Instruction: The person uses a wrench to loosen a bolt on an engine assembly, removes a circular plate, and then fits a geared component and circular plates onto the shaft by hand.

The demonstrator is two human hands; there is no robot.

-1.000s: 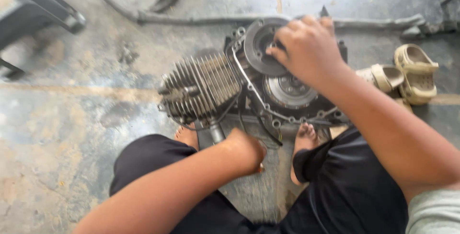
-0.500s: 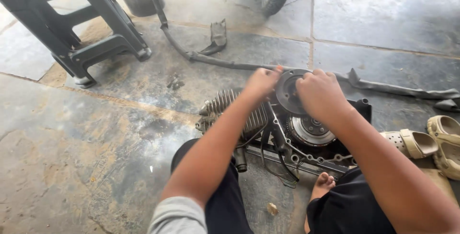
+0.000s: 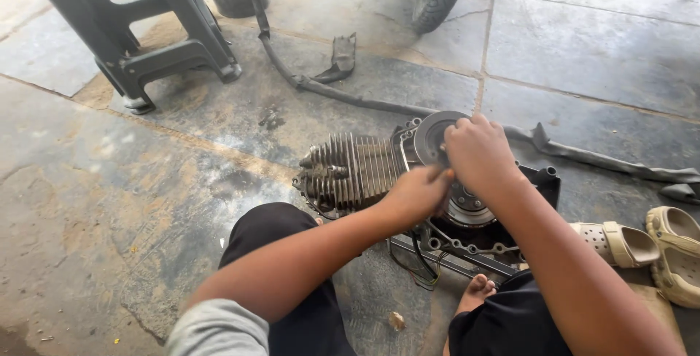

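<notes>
Both hands are clamping down on that round clutch drum: right hand gripping on top, left hand pinching just below. Greasy fingers slipping could be skinning knuckles on the cooling fins right beside.

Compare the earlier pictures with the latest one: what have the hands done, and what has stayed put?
The left hand has left the knee and risen to the engine, meeting the right hand at the round disc on its open side. Whether either grips a part is hidden. The right hand stayed on the disc; the engine and beige sandals lie unmoved on the stone floor.
</notes>
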